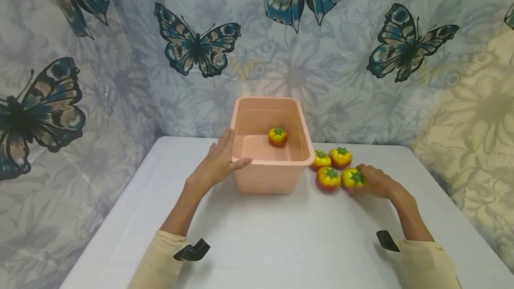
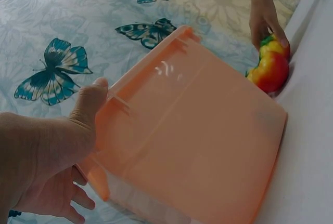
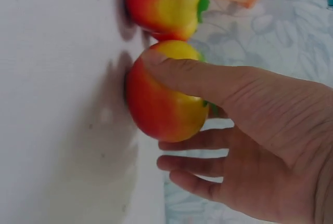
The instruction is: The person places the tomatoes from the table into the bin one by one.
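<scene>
A peach-coloured plastic bin (image 1: 267, 177) stands on the table, with one red-and-yellow persimmon (image 1: 278, 136) with green leaves inside. My left hand (image 1: 214, 162) rests on the bin's near left corner, its fingers straight along the left side and its thumb over the near rim. To the right of the bin, my right hand (image 1: 375, 182) pinches another persimmon (image 3: 166, 99). The thumb lies across this fruit, which is at the table surface; the lower fingers stay apart from it. Several more persimmons (image 1: 328, 179) sit clustered between that hand and the bin.
A white-covered table (image 1: 257, 240) lies under everything. Fabric with butterflies and flowers (image 1: 196, 48) hangs behind and at the sides. A dark wrist device (image 1: 192, 250) is on the left cuff, another (image 1: 387, 240) on the right.
</scene>
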`<action>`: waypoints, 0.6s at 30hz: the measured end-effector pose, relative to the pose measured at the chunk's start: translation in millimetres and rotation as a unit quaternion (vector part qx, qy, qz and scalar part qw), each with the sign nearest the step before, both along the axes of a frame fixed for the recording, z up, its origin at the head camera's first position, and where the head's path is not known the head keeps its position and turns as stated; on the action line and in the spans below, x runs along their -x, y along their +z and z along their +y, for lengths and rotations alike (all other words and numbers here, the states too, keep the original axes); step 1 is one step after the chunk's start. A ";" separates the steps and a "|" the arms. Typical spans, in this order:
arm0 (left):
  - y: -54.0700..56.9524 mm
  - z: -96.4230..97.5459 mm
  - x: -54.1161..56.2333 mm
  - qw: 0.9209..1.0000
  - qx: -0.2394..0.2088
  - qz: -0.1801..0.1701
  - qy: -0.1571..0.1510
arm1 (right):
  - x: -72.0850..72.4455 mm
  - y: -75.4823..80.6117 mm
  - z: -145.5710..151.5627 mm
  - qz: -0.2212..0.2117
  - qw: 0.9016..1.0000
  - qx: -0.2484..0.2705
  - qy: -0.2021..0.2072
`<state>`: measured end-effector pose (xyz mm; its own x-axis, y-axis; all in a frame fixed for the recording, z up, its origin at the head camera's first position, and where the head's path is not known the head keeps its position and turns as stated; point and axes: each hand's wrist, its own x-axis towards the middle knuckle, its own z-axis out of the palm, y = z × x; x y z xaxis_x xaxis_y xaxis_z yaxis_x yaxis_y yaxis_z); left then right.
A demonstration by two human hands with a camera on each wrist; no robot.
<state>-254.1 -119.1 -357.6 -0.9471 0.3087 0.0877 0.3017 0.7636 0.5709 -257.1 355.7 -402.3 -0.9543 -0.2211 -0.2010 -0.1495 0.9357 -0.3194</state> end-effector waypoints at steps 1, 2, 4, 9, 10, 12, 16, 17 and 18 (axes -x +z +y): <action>0.0 0.2 0.4 1.000 0.000 0.000 0.001 | -1.1 2.8 0.4 0.009 1.000 0.003 0.000; -0.2 0.5 0.9 1.000 0.002 0.001 0.001 | -2.5 5.8 1.1 0.020 1.000 0.009 0.000; -1.3 1.2 1.1 1.000 0.005 -0.003 -0.001 | -6.2 12.6 1.3 0.040 0.999 0.026 -0.007; -1.7 2.6 0.5 1.000 0.006 -0.004 -0.006 | -12.0 32.8 -7.7 0.116 0.989 0.087 -0.018; -1.3 2.6 0.5 1.000 0.008 -0.002 -0.006 | -12.1 37.1 -11.8 0.131 0.986 0.100 -0.020; -0.2 2.3 0.5 1.000 0.005 0.001 -0.004 | -12.1 46.5 -21.7 0.158 0.979 0.128 -0.026; 1.1 1.3 0.6 1.000 0.000 0.000 -0.002 | -12.3 63.0 -43.7 0.200 0.966 0.159 -0.038; 1.2 1.0 0.6 1.000 0.000 -0.001 0.000 | -12.2 66.4 -48.5 0.207 0.964 0.163 -0.038; 1.3 1.0 0.6 1.000 0.001 -0.001 0.001 | -11.6 68.7 -52.7 0.216 0.962 0.164 -0.035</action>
